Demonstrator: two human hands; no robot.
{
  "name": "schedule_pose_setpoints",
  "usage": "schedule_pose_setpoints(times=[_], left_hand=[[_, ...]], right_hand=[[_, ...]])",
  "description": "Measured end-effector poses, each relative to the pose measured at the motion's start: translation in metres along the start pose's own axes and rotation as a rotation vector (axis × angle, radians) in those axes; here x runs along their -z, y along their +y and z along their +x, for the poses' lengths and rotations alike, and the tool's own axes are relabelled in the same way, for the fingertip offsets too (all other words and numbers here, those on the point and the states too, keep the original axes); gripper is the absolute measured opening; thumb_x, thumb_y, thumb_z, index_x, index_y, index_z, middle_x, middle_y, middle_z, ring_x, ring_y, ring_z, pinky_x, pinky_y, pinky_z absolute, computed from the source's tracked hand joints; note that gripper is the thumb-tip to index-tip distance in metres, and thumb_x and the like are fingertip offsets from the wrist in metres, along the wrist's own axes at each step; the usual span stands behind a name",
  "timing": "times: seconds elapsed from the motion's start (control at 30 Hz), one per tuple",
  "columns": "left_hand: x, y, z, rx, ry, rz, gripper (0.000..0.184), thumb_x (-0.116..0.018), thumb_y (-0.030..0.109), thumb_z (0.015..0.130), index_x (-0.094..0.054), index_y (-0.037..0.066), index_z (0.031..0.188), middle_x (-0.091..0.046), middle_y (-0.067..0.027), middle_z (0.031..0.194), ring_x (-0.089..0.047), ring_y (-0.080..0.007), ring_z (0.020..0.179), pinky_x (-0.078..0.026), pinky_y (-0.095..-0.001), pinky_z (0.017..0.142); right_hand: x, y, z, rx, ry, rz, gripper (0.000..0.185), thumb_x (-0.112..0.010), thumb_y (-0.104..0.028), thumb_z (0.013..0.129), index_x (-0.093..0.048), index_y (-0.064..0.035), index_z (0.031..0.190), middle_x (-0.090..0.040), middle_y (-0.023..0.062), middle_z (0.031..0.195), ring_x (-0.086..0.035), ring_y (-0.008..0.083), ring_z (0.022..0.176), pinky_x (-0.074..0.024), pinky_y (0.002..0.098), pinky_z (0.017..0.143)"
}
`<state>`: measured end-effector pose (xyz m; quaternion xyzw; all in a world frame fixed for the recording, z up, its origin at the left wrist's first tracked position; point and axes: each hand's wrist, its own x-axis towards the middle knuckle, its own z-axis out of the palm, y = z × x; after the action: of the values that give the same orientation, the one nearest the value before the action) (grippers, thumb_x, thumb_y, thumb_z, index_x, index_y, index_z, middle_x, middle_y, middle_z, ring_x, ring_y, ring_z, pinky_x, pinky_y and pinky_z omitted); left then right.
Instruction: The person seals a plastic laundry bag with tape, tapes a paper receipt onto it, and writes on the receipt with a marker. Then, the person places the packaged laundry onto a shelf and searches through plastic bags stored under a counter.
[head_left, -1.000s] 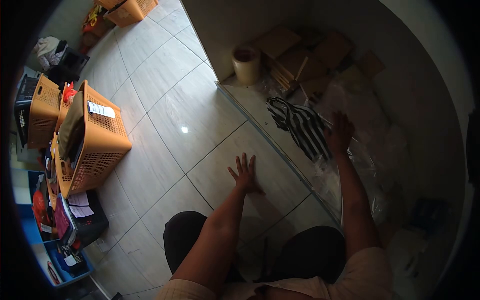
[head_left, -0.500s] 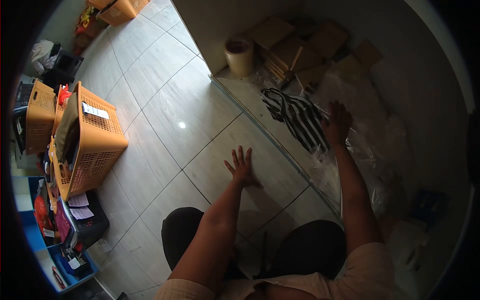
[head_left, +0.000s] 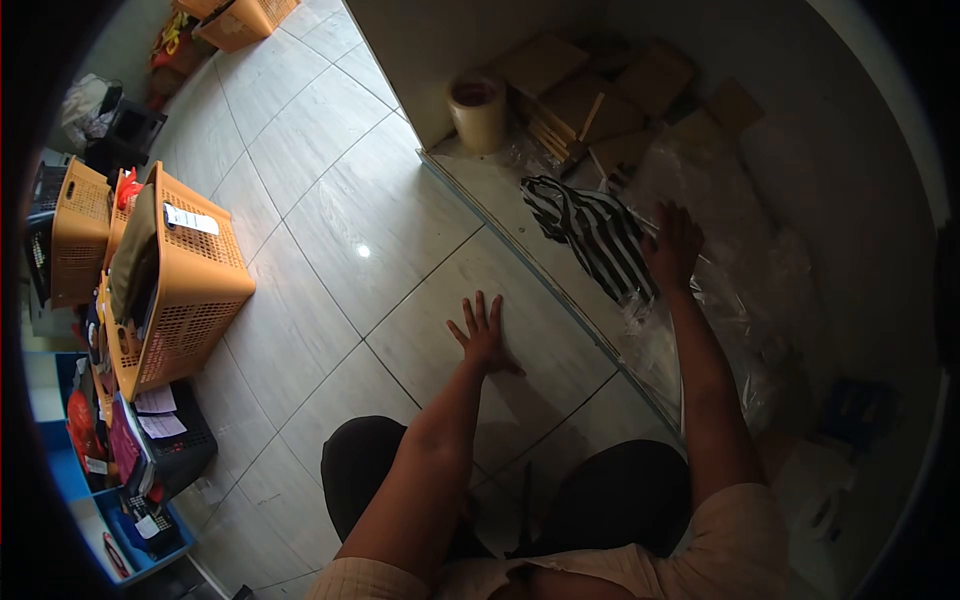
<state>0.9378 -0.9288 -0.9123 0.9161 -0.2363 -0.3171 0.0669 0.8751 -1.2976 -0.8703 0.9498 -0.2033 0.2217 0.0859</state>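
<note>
My left hand (head_left: 485,342) lies flat on the grey tiled floor (head_left: 420,295), its fingers spread and nothing in them. Inside the low-edged recess to the right, my right hand (head_left: 674,248) is over crumpled clear plastic (head_left: 735,300), at the right edge of a black-and-white striped cloth or bag (head_left: 597,240). Its fingers look stretched out and slightly apart. A thin pale strip shows beside its thumb; whether the hand touches that strip I cannot tell.
A wide roll of tape (head_left: 478,112) stands near cardboard pieces (head_left: 590,100) at the back of the recess. A raised metal edge (head_left: 540,265) borders it. Orange baskets (head_left: 195,290) with goods, a dark crate (head_left: 195,440) and blue trays (head_left: 165,535) line the left side.
</note>
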Motion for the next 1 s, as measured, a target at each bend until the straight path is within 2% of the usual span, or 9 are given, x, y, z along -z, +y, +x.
schedule_pose_setpoints(times=[0.33,0.47,0.67,0.77,1.0], left_hand=[[-0.001,0.0,0.0,-0.003,0.003,-0.005,0.157,-0.092,0.052,0.029,-0.001,0.025,0.154,0.013,-0.0136,0.16,0.018,-0.0382,0.145,0.009,-0.0742,0.102],[-0.005,0.0,0.002,-0.023,-0.008,0.003,0.161,-0.093,0.054,0.027,0.002,0.022,0.154,0.016,-0.016,0.159,0.021,-0.041,0.143,0.008,-0.0753,0.101],[-0.018,0.007,0.001,-0.042,-0.006,0.001,0.162,-0.092,0.054,0.026,0.003,0.022,0.154,0.016,-0.0162,0.159,0.02,-0.041,0.144,0.008,-0.0764,0.1],[-0.019,0.011,0.001,-0.052,-0.02,-0.011,0.163,-0.092,0.055,0.026,0.003,0.023,0.154,0.016,-0.0159,0.159,0.019,-0.0411,0.144,0.008,-0.0768,0.1],[-0.01,0.003,-0.001,-0.036,0.024,-0.009,0.16,-0.093,0.051,0.03,0.004,0.024,0.154,0.014,-0.0155,0.159,0.016,-0.0419,0.144,0.002,-0.0785,0.1]], right_hand=[[0.001,-0.001,0.0,-0.005,-0.001,0.004,0.07,-0.065,-0.031,0.077,-0.04,-0.0142,0.141,-0.043,0.0123,0.143,-0.041,0.0332,0.131,-0.0292,0.0539,0.106],[0.001,0.001,-0.002,-0.003,0.009,-0.005,0.07,-0.065,-0.031,0.078,-0.04,-0.0142,0.141,-0.043,0.0121,0.143,-0.04,0.033,0.131,-0.0292,0.0536,0.106],[0.002,0.014,-0.014,-0.02,-0.033,-0.036,0.074,-0.063,-0.032,0.08,-0.035,-0.0142,0.145,-0.041,0.0114,0.147,-0.038,0.0332,0.135,-0.0284,0.0542,0.107],[-0.006,0.024,-0.019,-0.016,-0.041,-0.086,0.073,-0.058,-0.036,0.082,-0.034,-0.0141,0.147,-0.039,0.0114,0.149,-0.036,0.0319,0.137,-0.0257,0.0536,0.11],[-0.008,0.012,-0.008,-0.005,-0.035,-0.046,0.071,-0.054,-0.035,0.084,-0.033,-0.013,0.148,-0.037,0.0115,0.15,-0.033,0.0314,0.139,-0.0234,0.0518,0.113]])
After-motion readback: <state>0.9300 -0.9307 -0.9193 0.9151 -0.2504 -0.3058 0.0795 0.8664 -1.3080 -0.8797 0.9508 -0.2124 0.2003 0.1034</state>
